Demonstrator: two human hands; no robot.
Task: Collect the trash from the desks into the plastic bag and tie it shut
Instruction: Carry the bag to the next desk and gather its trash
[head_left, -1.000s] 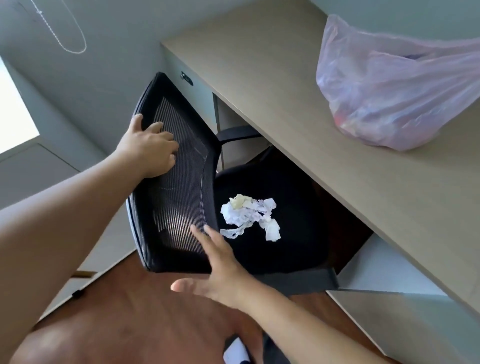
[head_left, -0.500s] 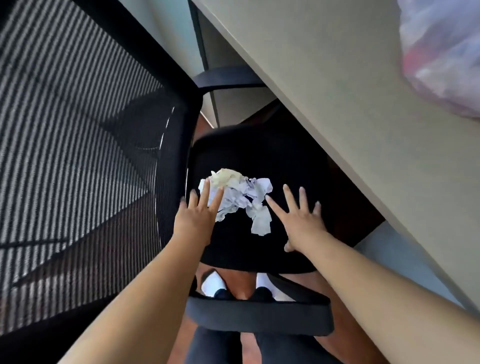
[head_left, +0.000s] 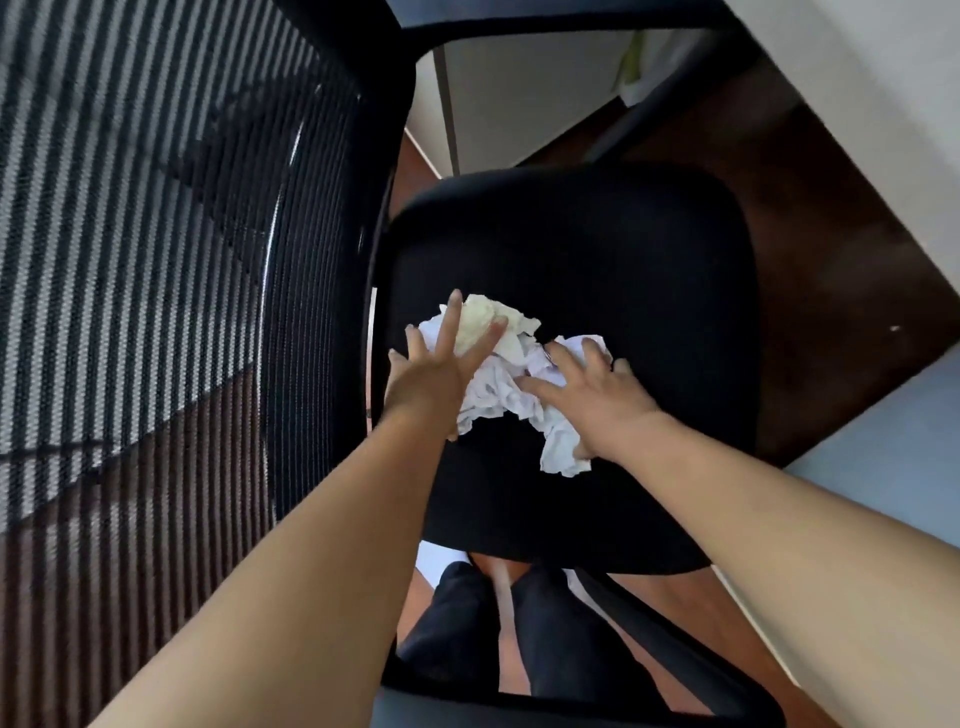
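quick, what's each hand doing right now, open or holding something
Left hand: open, straight spread fingers resting on the crumpled paper.
Right hand: open, fingers spread on the same paper, not yet gripping it.

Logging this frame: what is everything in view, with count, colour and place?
crumpled paper trash: one loose pile, white with a pale yellow wad, middle of the chair seat
chair seat: 1, black, centre
mesh backrest: 1, black, left
armrests: 2, black, one along the top, one along the bottom edge
desk: 1, beige, top right corner
floor: reddish-brown wood, under the chair and desk
trouser legs: 2, dark, below the seat's near edge
left hand: 1, fingers spread on the pile's left side
right hand: 1, fingers spread on the pile's right side
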